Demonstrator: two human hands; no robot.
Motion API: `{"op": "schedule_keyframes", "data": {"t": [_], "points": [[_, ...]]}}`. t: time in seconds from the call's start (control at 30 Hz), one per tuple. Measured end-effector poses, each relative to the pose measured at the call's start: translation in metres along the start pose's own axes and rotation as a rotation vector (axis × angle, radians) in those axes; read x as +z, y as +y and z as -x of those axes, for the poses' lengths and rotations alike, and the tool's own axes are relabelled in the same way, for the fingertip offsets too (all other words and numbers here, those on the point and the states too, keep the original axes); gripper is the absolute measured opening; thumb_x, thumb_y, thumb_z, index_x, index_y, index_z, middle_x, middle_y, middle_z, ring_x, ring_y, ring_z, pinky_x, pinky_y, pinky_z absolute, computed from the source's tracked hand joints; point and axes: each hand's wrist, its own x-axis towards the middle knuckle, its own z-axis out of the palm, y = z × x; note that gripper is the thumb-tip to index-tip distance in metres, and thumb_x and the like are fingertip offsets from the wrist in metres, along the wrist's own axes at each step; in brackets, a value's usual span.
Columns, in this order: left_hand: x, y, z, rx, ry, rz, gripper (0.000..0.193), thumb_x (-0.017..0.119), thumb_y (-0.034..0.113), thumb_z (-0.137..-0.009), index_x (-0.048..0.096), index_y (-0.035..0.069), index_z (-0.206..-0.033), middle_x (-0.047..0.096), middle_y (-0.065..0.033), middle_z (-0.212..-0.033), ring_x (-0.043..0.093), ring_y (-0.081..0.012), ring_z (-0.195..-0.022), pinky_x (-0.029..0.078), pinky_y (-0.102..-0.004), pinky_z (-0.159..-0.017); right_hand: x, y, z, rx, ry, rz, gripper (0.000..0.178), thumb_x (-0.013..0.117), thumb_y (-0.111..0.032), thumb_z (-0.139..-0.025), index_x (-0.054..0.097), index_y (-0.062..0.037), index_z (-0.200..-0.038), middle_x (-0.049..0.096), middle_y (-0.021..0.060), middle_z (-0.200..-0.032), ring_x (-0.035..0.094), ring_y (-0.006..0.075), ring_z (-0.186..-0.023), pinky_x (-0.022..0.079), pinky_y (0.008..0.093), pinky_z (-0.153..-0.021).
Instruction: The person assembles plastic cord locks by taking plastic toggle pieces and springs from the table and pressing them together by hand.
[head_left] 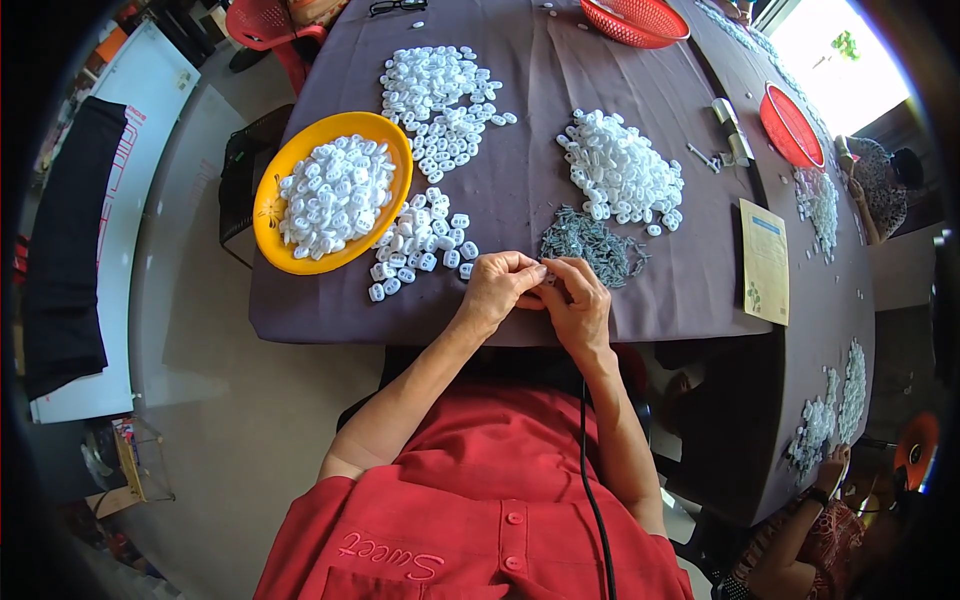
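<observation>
My left hand (492,292) and my right hand (584,308) meet at the table's near edge, fingertips pinched together. Whatever small piece they hold is mostly hidden by the fingers. Just beyond my right hand lies a heap of thin grey-green pieces (600,246). Behind it rises a big pile of white oval plastic pieces (622,170). To the left of my left hand, white plastic pieces with two holes (428,236) are scattered loosely. A yellow oval bowl (266,222) full of similar white pieces stands at the left edge.
More white pieces (430,85) spread farther back. A red basket (640,22) sits at the far side. Rightward lie a yellowish packet (764,262) and a small metal tool (704,157). Two other people work along the right-hand table, near another red basket (792,128). A black cable (600,510) hangs down my front.
</observation>
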Motion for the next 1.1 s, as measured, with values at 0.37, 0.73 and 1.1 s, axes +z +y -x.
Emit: {"op": "schedule_keyframes", "data": {"t": [0.37, 0.73, 1.1], "points": [[-0.0004, 0.0014, 0.0041, -0.029, -0.002, -0.022, 0.013, 0.059, 0.009, -0.086, 0.065, -0.003, -0.088, 0.066, -0.0096, -0.081, 0.065, -0.0140, -0.069, 0.058, -0.0273, -0.060, -0.0009, -0.0001, 0.0025, -0.042, -0.002, 0.022, 0.021, 0.065, -0.003, -0.075, 0.063, -0.0026, -0.096, 0.063, 0.0119, -0.088, 0.063, 0.0274, -0.074, 0.051, 0.0335, -0.062], [-0.0048, 0.0027, 0.0036, -0.065, -0.033, 0.018, 0.012, 0.059, 0.007, -0.086, 0.065, -0.003, -0.088, 0.066, -0.0110, -0.083, 0.065, -0.0155, -0.073, 0.058, -0.0279, -0.066, 0.0002, 0.0017, 0.0045, -0.067, -0.007, 0.030, 0.020, 0.064, -0.003, -0.075, 0.062, -0.0025, -0.096, 0.063, 0.0131, -0.087, 0.063, 0.0290, -0.073, 0.051, 0.0344, -0.062], [-0.0044, 0.0010, 0.0029, -0.040, -0.054, 0.011, 0.011, 0.059, 0.006, -0.086, 0.064, -0.003, -0.086, 0.066, -0.0109, -0.083, 0.065, -0.0156, -0.075, 0.058, -0.0289, -0.068, 0.0005, 0.0026, 0.0052, -0.061, 0.012, 0.042, 0.020, 0.064, -0.003, -0.075, 0.063, -0.0026, -0.096, 0.064, 0.0124, -0.086, 0.064, 0.0272, -0.073, 0.052, 0.0327, -0.063]]}}
